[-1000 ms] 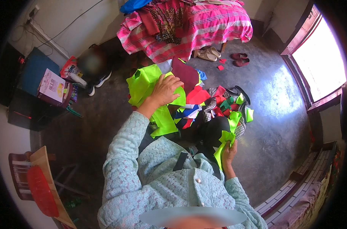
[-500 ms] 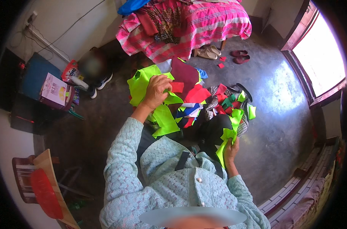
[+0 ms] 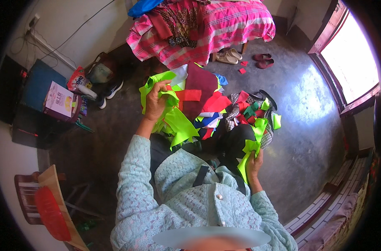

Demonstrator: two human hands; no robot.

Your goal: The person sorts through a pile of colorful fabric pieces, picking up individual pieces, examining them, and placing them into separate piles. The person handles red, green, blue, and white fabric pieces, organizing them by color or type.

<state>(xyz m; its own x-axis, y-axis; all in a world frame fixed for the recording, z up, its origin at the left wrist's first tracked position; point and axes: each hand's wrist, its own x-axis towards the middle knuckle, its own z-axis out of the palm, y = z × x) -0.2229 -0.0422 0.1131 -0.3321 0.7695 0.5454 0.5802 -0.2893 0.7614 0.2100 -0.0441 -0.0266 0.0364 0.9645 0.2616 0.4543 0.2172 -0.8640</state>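
My left hand (image 3: 156, 102) is closed on a neon yellow-green cloth piece (image 3: 167, 90), bunched at the fingertips. More bright cloth of that colour, a pointed scrap (image 3: 182, 127), hangs below the wrist. Beside it lies a heap of scraps, with a maroon cloth (image 3: 202, 90), a red strip (image 3: 189, 95) and blue and white bits. On the right, by my knee, my right hand (image 3: 254, 164) grips a neon yellow-green strip (image 3: 251, 146). The strip runs up toward a second pile with a green scrap (image 3: 251, 110), red pieces and grey checked cloth (image 3: 233, 119).
A bed with a pink plaid cover (image 3: 236, 27) stands ahead, with beige shoes (image 3: 227, 57) and dark red shoes (image 3: 264, 61) beside it. To the left are a dark cabinet (image 3: 29, 127) and a red-seated chair (image 3: 52, 213). An open doorway (image 3: 351, 58) lets in light at right.
My left hand has moved slightly left, lifting and bunching the neon cloth, so more of the red strip shows. My right hand stays where it was.
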